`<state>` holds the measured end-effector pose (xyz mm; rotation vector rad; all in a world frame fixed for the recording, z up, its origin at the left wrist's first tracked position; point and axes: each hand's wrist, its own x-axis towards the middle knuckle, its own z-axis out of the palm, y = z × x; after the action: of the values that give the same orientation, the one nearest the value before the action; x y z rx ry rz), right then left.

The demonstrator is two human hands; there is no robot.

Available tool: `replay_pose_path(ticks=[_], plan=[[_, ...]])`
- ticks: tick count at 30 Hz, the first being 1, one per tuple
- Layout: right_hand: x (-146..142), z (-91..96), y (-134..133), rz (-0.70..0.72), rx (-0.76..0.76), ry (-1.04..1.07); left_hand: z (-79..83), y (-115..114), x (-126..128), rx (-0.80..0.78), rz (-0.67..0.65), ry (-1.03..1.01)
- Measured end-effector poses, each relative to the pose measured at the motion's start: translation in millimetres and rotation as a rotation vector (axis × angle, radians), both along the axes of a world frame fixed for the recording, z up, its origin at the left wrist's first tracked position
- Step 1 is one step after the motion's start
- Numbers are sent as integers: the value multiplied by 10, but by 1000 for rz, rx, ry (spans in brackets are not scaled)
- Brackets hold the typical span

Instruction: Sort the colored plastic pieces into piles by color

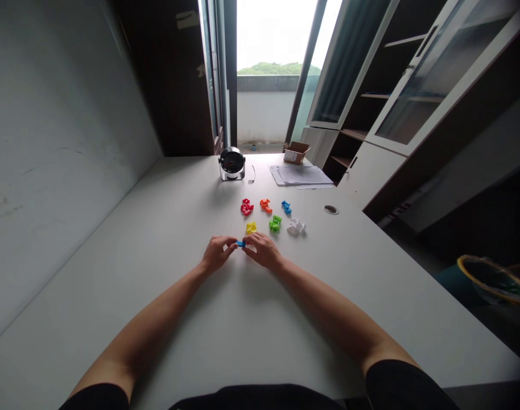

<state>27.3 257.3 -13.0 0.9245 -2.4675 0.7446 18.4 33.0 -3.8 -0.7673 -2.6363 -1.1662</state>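
My left hand [216,254] and my right hand [264,249] rest on the white table [166,239], fingertips meeting. Both pinch a small blue plastic piece [241,244] held between them, just above the tabletop. Beyond the hands lie small plastic pieces: a yellow piece [251,227], a green piece [275,223], a white piece [296,226], a red piece [246,207], an orange piece [265,205] and a second blue piece [286,206].
A round black-and-silver device [231,164] with a thin cable stands at the back of the table. Papers [300,175] and a small cardboard box [296,152] lie at the back right. A cable hole [330,209] is in the tabletop. Cabinets stand to the right.
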Motion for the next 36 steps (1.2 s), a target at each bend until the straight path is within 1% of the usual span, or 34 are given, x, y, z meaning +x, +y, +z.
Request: replay_pose_path(ticks=[6,14,19,27,36], plan=[[5,3,5,6,8,7,7,3,3,-12,-5,-17],[6,5,0,7,23,-1,60,18,35,29,-12,-36],[13,14,-2,7,21,-16,47,32,39,24,-33,-15],[23,40,-1,4,-4,-26,26,17,26,-19,-20,6],[-1,-2,6,47,-2,-18,29,4,-4,-68,-19,7]])
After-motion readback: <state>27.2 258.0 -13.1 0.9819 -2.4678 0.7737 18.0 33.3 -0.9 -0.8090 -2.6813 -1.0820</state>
